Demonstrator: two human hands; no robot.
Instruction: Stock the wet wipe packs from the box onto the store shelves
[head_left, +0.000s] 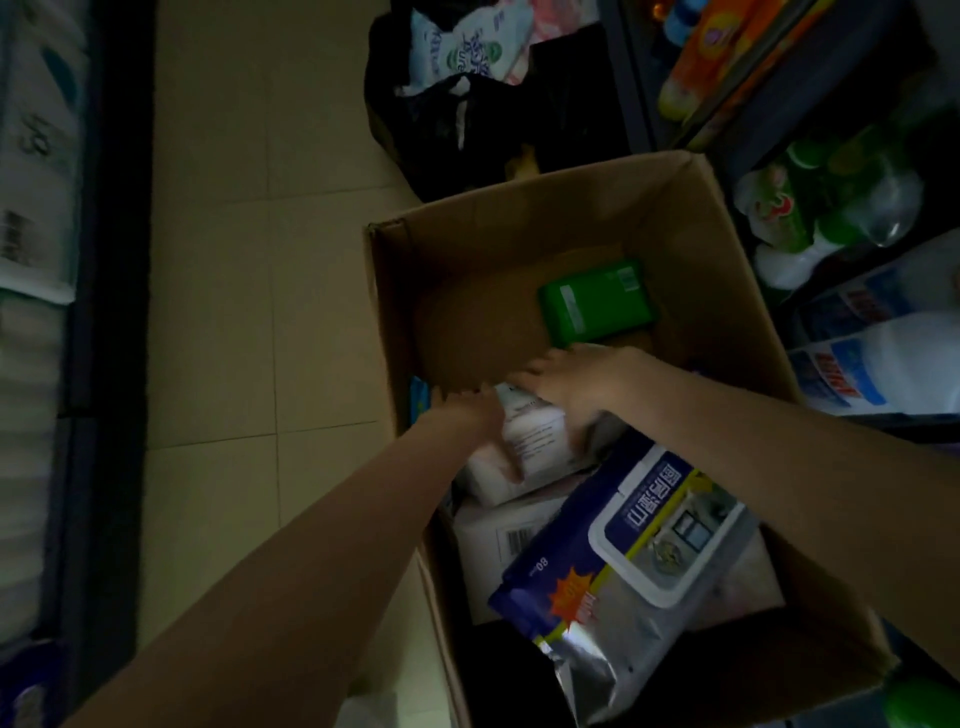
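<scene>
1. Fingers (511, 457) of the left hand (470, 410) press down the left side of a white wipe pack (530, 441), while the right hand (576, 376) lies over its far right edge; both hands look closed on this pack from opposite sides, though blur hides how firmly
2. Nearest in the cardboard box (727, 249), a large blue and silver wipe pack (623, 561) with a white flip lid lies tilted across the near right corner, untouched
3. Just left of it a white carton with a barcode (498, 535) sits under the held pack, and a blue pack edge (420, 402) shows against the left wall
4. Farther in, much of the box floor is bare brown cardboard, and a green pack (597, 301) lies flat near the far right corner
5. To the right, the shelves (852, 291) hold bottles and white jugs; I cannot pick out any wipe packs placed there
6. Beyond the box, a black bag (467, 104) holds more soft packs
7. My judgement: stocking is partway along, with the box perhaps half emptied; several packs remain, and the white one is being lifted out now
</scene>
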